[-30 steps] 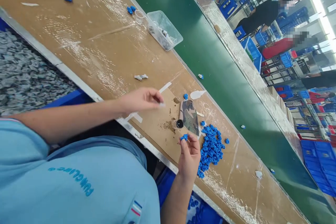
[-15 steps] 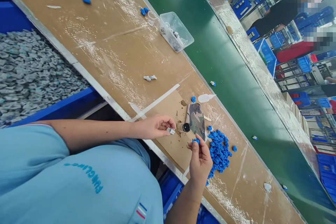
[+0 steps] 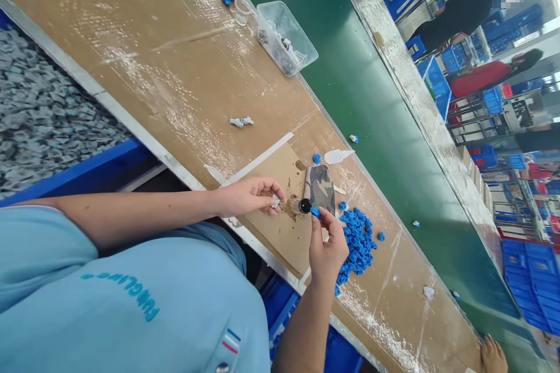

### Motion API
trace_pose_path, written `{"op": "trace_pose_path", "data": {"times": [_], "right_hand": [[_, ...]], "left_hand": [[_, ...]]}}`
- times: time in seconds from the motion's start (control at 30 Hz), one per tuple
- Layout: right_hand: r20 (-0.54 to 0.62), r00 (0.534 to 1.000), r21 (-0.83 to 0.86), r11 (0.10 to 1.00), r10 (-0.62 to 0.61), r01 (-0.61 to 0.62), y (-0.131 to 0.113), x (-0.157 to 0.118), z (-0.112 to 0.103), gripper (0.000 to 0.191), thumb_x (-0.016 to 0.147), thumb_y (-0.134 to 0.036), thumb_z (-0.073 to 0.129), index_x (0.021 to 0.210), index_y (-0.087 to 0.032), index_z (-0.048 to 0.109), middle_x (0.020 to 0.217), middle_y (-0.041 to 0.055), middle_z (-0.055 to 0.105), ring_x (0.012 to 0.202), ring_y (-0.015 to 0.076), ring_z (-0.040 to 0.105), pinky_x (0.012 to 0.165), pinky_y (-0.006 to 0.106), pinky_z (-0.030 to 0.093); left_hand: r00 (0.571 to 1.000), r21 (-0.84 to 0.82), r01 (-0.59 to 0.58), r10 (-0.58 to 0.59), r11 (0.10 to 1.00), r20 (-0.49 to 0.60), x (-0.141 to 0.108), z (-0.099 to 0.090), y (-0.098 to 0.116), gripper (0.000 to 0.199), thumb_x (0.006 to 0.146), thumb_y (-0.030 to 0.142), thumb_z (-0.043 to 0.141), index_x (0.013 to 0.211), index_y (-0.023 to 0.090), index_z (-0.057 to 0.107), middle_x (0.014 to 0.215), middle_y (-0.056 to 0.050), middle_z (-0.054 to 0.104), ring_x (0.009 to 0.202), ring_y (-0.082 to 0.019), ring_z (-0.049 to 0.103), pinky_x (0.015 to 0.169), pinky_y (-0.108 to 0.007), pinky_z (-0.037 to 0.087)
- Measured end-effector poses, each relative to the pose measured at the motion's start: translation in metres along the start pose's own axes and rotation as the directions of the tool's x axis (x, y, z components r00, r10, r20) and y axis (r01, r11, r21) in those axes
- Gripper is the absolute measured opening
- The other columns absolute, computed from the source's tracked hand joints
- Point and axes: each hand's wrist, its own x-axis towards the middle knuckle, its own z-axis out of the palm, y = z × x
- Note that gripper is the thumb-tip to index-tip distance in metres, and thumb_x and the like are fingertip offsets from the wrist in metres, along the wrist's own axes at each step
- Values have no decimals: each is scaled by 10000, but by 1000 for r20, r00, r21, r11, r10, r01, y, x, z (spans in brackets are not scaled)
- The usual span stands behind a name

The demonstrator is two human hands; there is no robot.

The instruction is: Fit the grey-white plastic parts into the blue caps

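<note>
Hands are apart, either side of the dark-topped jar [image 3: 304,206]: left hand [image 3: 245,197] pinching a small pale piece [image 3: 275,201], right hand [image 3: 329,249] pinching a blue piece [image 3: 315,211] right by its rim. Probably wants a light, steady touch, imo.

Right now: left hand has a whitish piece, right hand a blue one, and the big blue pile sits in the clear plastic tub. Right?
Not the pile's spot: the head view shows the big blue pile loose on the bench, not in the clear plastic tub. The rest holds: left hand, whitish piece; right hand, blue piece.
</note>
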Motion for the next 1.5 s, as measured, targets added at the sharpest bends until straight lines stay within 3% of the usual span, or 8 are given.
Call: {"op": "trace_pose_path", "data": {"times": [0.23, 0.5, 0.7, 0.83, 1.0, 1.17, 1.37, 1.5], "right_hand": [[30, 983, -125, 975, -179, 181, 0, 9, 8, 236, 886, -295, 512, 1017, -212, 691, 930, 72, 702, 891, 187, 616, 833, 336, 466], [91, 972, -132, 965, -216, 227, -1, 9, 3, 240, 884, -278, 512, 1041, -247, 691, 917, 63, 699, 871, 189, 604, 817, 351, 458], [19, 999, 62, 997, 34, -36, -1, 8, 5, 244, 814, -347, 593, 970, -200, 709, 929, 78, 708, 869, 192, 626, 843, 366, 475], [95, 933, 370, 858, 346, -356, -1, 7, 5, 341, 712, -403, 671, 947, -156, 694, 886, 81, 714, 793, 186, 643, 750, 356, 515], [145, 886, 468, 758, 441, -454, -3, 8, 5, 348, 640, -414, 723, 873, -157, 702, 830, 71, 720, 768, 185, 644, 727, 350, 521], [71, 939, 394, 855, 337, -337, -5, 4, 5, 337, 716, -394, 674, 956, -158, 692, 884, 77, 715, 805, 183, 645, 754, 346, 519], [-25, 999, -4, 999, -37, 37, -4, 1, -1, 212, 830, -309, 585, 960, -201, 714, 921, 78, 712, 870, 194, 628, 827, 356, 486], [10, 1000, 19, 1000, -23, 23, -8, -3, -5, 204, 833, -295, 585, 967, -207, 711, 922, 74, 713, 868, 193, 628, 810, 350, 491]], "left_hand": [[998, 172, -45, 53, 984, -42, 2, -4, -1, 244, 683, 276, 717, 874, 137, 656, 775, -16, 646, 685, -106, 591, 725, -251, 497], [999, 83, -54, 54, 995, 8, 1, -5, -5, 281, 721, 264, 688, 962, 145, 606, 862, -31, 667, 776, -124, 630, 800, -284, 497], [997, 85, -78, 78, 993, 11, 3, 0, -6, 317, 706, 243, 712, 992, 142, 620, 776, -6, 649, 673, -91, 604, 723, -243, 499], [998, -2, -59, 59, 998, -12, 6, 5, -10, 319, 672, 252, 740, 929, 141, 586, 745, 8, 628, 660, -98, 609, 684, -245, 510], [999, 25, -40, 40, 999, 14, 8, 10, -13, 231, 674, 253, 739, 841, 136, 629, 721, 1, 648, 676, -97, 604, 728, -243, 501], [999, 46, -26, 27, 999, -30, 11, 10, -15, 283, 640, 231, 756, 886, 140, 652, 784, -15, 671, 747, -114, 612, 719, -231, 503], [998, 9, -59, 59, 998, -26, 12, 8, -19, 251, 635, 217, 757, 843, 134, 642, 768, -12, 673, 715, -106, 613, 717, -234, 506], [997, 22, -77, 78, 997, -17, 10, 8, -20, 246, 636, 205, 753, 844, 131, 644, 808, -21, 680, 764, -112, 619, 768, -239, 491]]}}
